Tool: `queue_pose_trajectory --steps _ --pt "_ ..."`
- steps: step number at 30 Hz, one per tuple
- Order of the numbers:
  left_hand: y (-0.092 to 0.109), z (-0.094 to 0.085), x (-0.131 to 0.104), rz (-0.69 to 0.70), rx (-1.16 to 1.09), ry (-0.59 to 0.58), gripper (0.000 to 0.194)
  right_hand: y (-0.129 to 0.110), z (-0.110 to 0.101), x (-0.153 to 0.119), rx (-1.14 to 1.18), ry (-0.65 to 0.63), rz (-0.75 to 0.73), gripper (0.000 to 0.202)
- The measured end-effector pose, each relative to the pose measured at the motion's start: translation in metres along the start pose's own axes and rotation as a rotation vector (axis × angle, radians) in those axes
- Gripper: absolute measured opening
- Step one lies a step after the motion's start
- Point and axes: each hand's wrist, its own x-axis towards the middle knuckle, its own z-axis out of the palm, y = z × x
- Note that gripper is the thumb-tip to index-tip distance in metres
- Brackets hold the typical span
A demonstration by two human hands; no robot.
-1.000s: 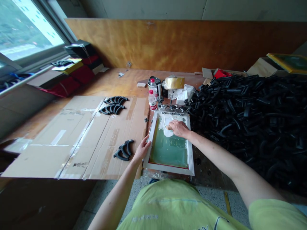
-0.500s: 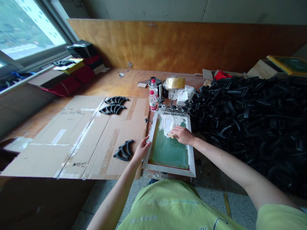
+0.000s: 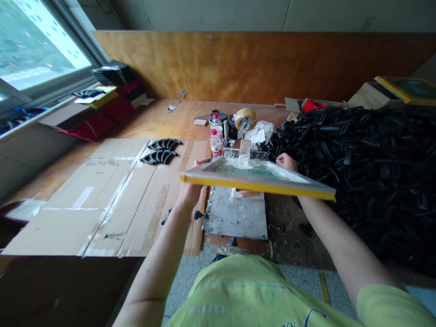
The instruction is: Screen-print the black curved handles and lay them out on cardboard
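My left hand (image 3: 190, 188) grips the left side of a screen-printing frame (image 3: 262, 184), its fingers over the rim. The frame is tilted up, front edge raised, its yellow-taped underside edge facing me. Near the hinge clamp (image 3: 259, 154), a pale squeegee (image 3: 244, 151) stands on the green mesh. Beyond the frame's right side is my right hand (image 3: 286, 161), fingers curled, beside the black parts; whatever it may hold is hidden. The frame covers part of my right forearm. Below lies a metal base plate (image 3: 236, 218), with a tan piece (image 3: 248, 193) partly hidden at its back.
A heap of black curved plastic parts (image 3: 357, 172) fills the right side. Two rows of similar parts (image 3: 160, 151) lie on flattened cardboard (image 3: 112, 200) at left. Two red-capped bottles (image 3: 215, 143) and a tape roll (image 3: 245, 119) stand behind the frame.
The frame has swung up from the base plate, lifted by my left hand. My right hand has let go of the squeegee and moved right, towards the heap.
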Motion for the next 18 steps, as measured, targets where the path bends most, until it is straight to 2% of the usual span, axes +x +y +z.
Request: queue_pose_trajectory --steps 2,5,7,10,12,14,15,16,18 --pt "0.006 0.011 0.016 0.003 -0.041 -0.013 0.055 0.011 0.018 -0.025 0.023 -0.158 -0.078 0.024" --pt "-0.006 0.019 0.018 -0.049 -0.091 0.048 0.057 0.001 0.044 -0.061 -0.002 -0.332 -0.367 0.042" --pt "-0.029 0.024 0.001 -0.164 -0.092 0.032 0.058 -0.017 0.052 -0.081 -0.069 -0.343 -0.463 0.035" --pt "-0.070 0.032 -0.041 -0.546 -0.053 -0.158 0.060 -0.051 0.052 -0.113 -0.072 -0.253 -0.497 0.015" --pt "-0.091 0.033 -0.066 -0.702 -0.108 -0.175 0.054 -0.071 0.051 -0.135 -0.010 -0.239 -0.643 0.017" --pt "-0.104 0.020 -0.083 -0.754 -0.158 -0.095 0.045 -0.077 0.051 -0.148 0.060 -0.325 -0.839 0.020" --pt "-0.107 0.006 -0.089 -0.758 -0.154 -0.040 0.042 -0.073 0.050 -0.148 0.076 -0.371 -0.873 0.020" --pt "-0.111 -0.013 -0.094 -0.757 -0.126 0.029 0.041 -0.063 0.047 -0.143 0.064 -0.384 -0.833 0.021" --pt "-0.118 -0.065 -0.104 -0.711 -0.026 0.218 0.044 -0.028 0.040 -0.119 -0.054 -0.306 -0.550 0.025"
